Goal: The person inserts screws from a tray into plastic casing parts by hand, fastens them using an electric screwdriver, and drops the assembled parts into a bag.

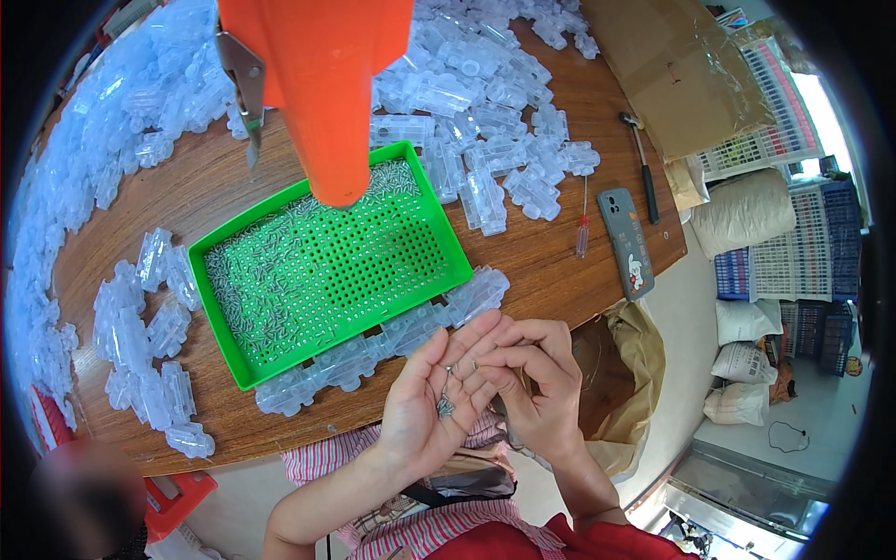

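My left hand (431, 392) is turned palm up, its fingers stretched toward my right hand. Several small metal screws (445, 407) lie in the palm, and a few more sit near the fingers. My right hand (539, 383) is closed in a pinch over the left fingers, its thumb and forefinger at a small screw (475, 366). Beyond both hands stands a green perforated tray (455, 250), with many small screws (271, 280) heaped mostly along its left and far sides. Clear plastic parts (387, 338) line its near edge.
An orange tapered object (327, 103) with a metal clip (243, 75) hangs over the tray. Clear plastic parts (140, 103) pile up left and behind. At right lie a screwdriver (582, 235), a phone (625, 243) and a hammer (644, 173). A lined bin (639, 373) stands below the table's right edge.
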`<state>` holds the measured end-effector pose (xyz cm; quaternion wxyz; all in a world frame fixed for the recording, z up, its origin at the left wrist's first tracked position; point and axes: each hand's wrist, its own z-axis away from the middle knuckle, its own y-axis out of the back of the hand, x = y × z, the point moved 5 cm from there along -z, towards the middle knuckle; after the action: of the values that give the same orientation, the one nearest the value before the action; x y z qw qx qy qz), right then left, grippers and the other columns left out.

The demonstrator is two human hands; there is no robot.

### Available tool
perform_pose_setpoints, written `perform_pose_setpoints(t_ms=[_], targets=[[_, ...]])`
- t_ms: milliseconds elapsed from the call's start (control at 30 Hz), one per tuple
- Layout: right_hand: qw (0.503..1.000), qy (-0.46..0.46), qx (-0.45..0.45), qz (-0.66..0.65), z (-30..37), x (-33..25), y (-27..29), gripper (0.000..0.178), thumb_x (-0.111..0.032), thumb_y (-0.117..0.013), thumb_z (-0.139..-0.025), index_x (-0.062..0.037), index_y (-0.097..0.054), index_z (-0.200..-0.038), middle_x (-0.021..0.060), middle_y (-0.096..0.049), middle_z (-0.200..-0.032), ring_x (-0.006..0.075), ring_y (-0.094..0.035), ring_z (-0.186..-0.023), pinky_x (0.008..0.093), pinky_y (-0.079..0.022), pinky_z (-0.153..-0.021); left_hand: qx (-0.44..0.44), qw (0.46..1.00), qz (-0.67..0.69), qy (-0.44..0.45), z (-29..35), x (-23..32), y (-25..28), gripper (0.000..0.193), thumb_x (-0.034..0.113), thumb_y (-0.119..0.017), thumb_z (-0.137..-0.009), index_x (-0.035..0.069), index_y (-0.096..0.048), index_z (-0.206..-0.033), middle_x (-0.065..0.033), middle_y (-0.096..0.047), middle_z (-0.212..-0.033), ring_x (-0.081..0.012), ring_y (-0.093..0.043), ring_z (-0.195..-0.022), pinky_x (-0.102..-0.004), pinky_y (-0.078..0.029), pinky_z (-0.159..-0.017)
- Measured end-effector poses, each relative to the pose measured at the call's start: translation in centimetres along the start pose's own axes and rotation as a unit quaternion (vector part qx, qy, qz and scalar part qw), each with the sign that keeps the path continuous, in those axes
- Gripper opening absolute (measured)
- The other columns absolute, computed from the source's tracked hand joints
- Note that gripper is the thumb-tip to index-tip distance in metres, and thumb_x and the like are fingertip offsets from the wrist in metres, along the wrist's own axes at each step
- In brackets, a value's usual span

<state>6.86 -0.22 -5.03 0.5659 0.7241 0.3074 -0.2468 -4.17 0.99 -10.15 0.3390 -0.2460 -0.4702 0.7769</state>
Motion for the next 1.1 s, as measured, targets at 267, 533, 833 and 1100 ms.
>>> perform_pose_setpoints(t_ms=[267,533,833,1100], targets=[[0.971,-0.155,0.106,-0.147,0.6,6.2,-0.9,0.007,-0.001,-0.061,-0.088,-0.0029,-0.061,-0.094,0.0069,-0.051,-0.106,0.0114,-0.049,-0.085,0.0226,-0.041,-0.072,0.093,0.995,-0.039,-0.01,1.7,-0.2,0.9,0.047,0.025,-0.034,-0.1,-0.004,-0.041,-0.137,-0.0156,-0.044,-0.142,-0.0222,-0.042,-0.133,-0.0361,-0.03,-0.114],[0.975,-0.152,0.121,-0.109,-0.2,6.6,-2.6,0.008,-0.007,-0.066,-0.085,-0.0059,-0.065,-0.093,0.0092,-0.048,-0.109,0.0234,-0.043,-0.102,0.0347,-0.034,-0.092,0.072,0.997,-0.004,-0.024,1.5,0.2,1.1,0.047,0.024,-0.034,-0.1,-0.004,-0.04,-0.138,-0.0158,-0.044,-0.142,-0.0223,-0.041,-0.133,-0.0356,-0.03,-0.114],[0.976,-0.158,0.125,-0.086,-0.3,6.6,-2.8,0.008,-0.007,-0.067,-0.084,-0.007,-0.066,-0.091,0.0094,-0.047,-0.11,0.0239,-0.043,-0.102,0.0353,-0.035,-0.091,0.065,0.997,-0.002,-0.045,0.4,-0.1,1.9,0.047,0.023,-0.036,-0.1,-0.003,-0.039,-0.138,-0.0145,-0.044,-0.143,-0.0214,-0.042,-0.133,-0.0346,-0.03,-0.114],[0.968,-0.152,0.152,-0.132,-0.3,6.4,-2.7,0.013,-0.002,-0.066,-0.084,-0.0054,-0.06,-0.095,0.0082,-0.048,-0.109,0.0171,-0.046,-0.093,0.0283,-0.037,-0.083,0.054,0.997,0.018,-0.042,0.4,-0.1,2.0,0.047,0.023,-0.036,-0.1,-0.003,-0.038,-0.139,-0.0146,-0.043,-0.144,-0.0216,-0.041,-0.134,-0.0348,-0.03,-0.115]])
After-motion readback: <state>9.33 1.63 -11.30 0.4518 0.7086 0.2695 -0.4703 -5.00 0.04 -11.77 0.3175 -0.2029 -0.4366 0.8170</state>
